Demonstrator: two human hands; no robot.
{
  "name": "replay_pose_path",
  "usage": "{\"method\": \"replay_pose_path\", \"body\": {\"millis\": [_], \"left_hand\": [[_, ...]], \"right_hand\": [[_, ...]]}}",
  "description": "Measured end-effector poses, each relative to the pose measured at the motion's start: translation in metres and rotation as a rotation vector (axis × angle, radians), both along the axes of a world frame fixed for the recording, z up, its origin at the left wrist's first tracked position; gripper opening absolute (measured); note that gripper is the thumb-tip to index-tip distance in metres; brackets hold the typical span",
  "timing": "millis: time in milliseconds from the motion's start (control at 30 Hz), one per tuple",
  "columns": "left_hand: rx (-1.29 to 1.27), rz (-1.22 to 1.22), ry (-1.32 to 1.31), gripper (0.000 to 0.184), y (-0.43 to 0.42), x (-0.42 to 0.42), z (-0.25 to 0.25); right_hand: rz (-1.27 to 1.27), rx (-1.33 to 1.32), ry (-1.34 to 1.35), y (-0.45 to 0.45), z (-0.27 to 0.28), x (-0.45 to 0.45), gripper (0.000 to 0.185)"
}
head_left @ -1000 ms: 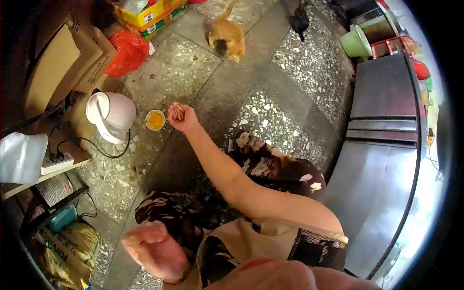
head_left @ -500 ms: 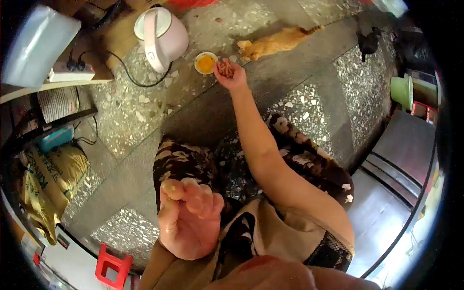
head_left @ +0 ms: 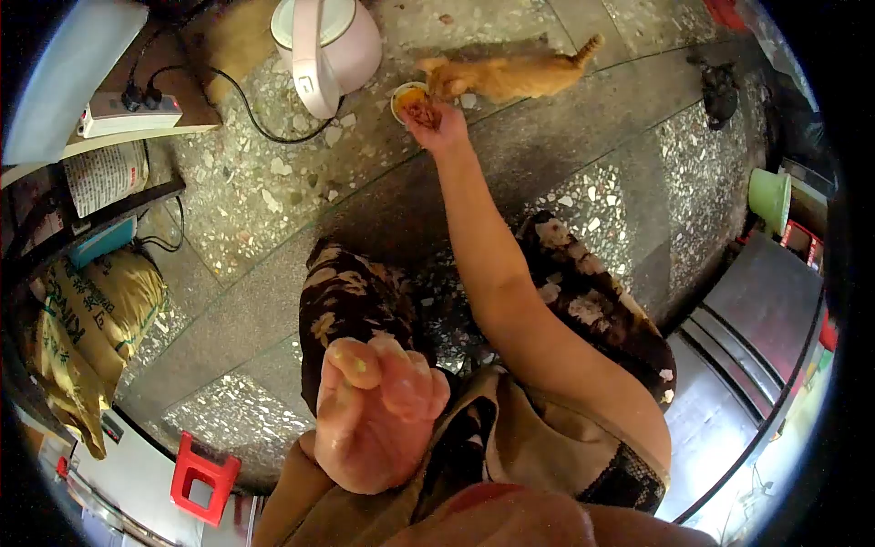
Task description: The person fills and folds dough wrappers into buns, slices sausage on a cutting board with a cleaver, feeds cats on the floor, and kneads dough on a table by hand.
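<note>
My right hand reaches forward to the floor, cupped around brownish-red strips of food. It is at the near rim of a small white bowl with yellow food inside. An orange cat has its head down at the bowl, right against my fingers. Close to my body, my left hand is palm up with its fingers loosely curled and apart. Its palm is bare, and a yellowish smear shows on one fingertip.
A pink lidded appliance stands left of the bowl, its black cable running to a power strip. A dark animal sits far right. Around me are a red stool, a yellow sack and a green basin.
My right hand has brought the food strips over the bowl's near edge. The orange cat has moved left and lowered its head to the bowl. My left hand stays curled.
</note>
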State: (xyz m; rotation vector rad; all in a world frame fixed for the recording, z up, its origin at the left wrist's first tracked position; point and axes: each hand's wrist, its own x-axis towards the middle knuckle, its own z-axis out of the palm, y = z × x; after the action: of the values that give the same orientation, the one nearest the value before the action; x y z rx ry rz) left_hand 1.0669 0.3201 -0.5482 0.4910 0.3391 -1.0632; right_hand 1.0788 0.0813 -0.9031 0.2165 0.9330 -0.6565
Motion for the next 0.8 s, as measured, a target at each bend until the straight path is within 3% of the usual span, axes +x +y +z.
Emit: {"method": "replay_pose_path", "body": {"millis": [267,400,433,500,800], "left_hand": [[-0.082,0.018,-0.021,0.014,0.007,0.002,-0.010],[0.025,0.006,-0.001,0.014,0.003,0.005,0.003],[0.018,0.008,0.007,0.013,0.003,0.005,0.003],[0.006,0.024,0.003,0.013,-0.001,0.007,0.005],[-0.004,-0.044,-0.022,0.010,-0.004,0.012,0.007]], "right_hand": [[0.030,-0.020,-0.114,-0.001,-0.006,0.001,0.036],[0.010,-0.020,-0.143,-0.001,-0.022,-0.003,0.038],[0.011,-0.019,-0.143,0.001,-0.002,0.000,0.038],[0.020,0.000,0.121,0.005,0.033,0.003,0.041],[0.097,-0.116,0.073,0.007,0.035,-0.011,0.043]]}}
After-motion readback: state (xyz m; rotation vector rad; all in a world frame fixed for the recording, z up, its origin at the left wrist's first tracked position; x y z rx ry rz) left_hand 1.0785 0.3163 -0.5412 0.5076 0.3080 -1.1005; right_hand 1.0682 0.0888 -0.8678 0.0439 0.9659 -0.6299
